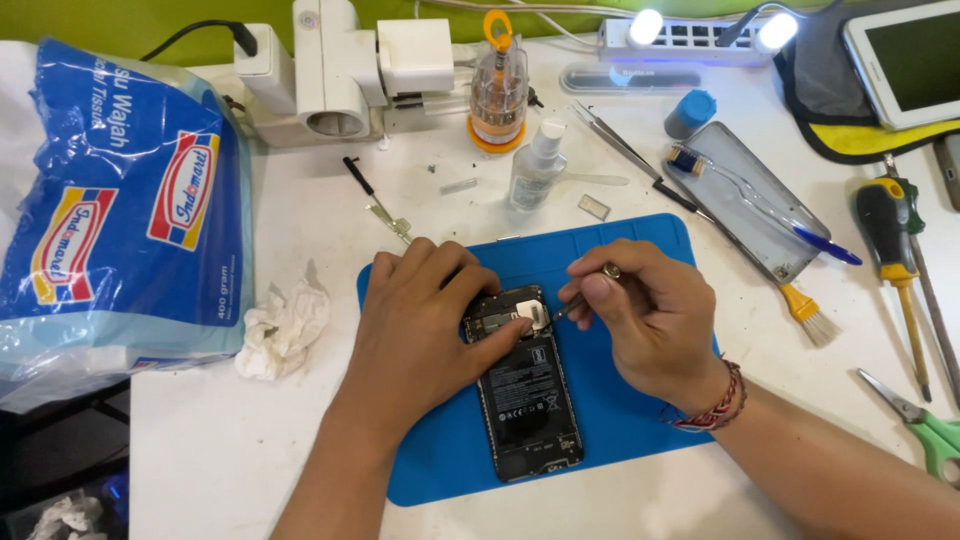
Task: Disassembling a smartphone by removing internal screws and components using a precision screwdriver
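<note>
Both my forearms reach in over the white table. My left hand lies flat across the upper part of an opened phone, thumb pressing beside a small metal plate, fingers closed on nothing. My right hand pinches a thin metal tool between thumb and fingertips, its tip touching the phone's top just right of my left thumb. Under both hands lies a blue mat. Left of my left hand sits a crumpled tissue; beyond my right hand, tweezers and a brush.
</note>
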